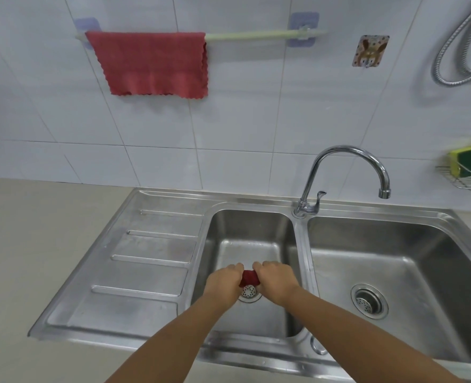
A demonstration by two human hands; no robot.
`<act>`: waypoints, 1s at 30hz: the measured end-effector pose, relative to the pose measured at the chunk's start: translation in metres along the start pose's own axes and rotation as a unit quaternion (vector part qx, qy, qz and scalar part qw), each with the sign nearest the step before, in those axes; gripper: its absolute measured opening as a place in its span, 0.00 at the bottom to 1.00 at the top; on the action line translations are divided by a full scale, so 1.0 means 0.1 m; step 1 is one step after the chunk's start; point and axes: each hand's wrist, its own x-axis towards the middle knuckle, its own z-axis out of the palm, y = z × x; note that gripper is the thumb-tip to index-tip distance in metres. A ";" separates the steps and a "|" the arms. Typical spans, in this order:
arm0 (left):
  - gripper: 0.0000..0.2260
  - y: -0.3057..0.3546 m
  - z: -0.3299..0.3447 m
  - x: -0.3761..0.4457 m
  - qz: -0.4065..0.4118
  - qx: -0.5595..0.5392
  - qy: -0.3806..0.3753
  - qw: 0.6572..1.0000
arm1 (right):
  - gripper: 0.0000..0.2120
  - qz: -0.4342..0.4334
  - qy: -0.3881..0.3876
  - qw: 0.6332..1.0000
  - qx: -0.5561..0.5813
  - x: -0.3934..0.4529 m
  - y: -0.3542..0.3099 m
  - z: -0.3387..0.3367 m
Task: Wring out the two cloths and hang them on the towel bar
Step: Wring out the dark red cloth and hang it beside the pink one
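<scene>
One red cloth [154, 63] hangs spread over the left part of the pale green towel bar [256, 35] on the tiled wall. A second, dark red cloth [249, 277] is bunched into a tight roll over the left basin [252, 233] of the steel sink, just above its drain. My left hand [224, 281] grips the roll's left end and my right hand [277, 280] grips its right end. Most of that cloth is hidden inside my fists.
A curved chrome tap [347, 172] rises between the basins with its spout over the right basin [394, 258]. A ribbed draining board [146, 258] lies to the left. A wire rack with a yellow-green sponge [469, 161] hangs at far right, below a shower hose [463, 51].
</scene>
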 end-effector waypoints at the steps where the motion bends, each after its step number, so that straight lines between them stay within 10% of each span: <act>1: 0.07 0.01 0.01 0.01 0.003 0.013 -0.007 1.000 | 0.09 0.011 -0.004 1.000 -0.003 -0.01 0.00 0.00; 22: 0.09 0.08 -0.23 0.21 0.011 -0.140 -0.178 0.974 | 0.12 -0.123 -0.023 0.987 -0.097 0.09 0.30 -0.20; 30: 0.16 -0.13 0.00 0.14 0.033 0.013 -0.058 0.998 | 0.14 -0.071 -0.024 0.997 0.010 0.09 0.19 -0.04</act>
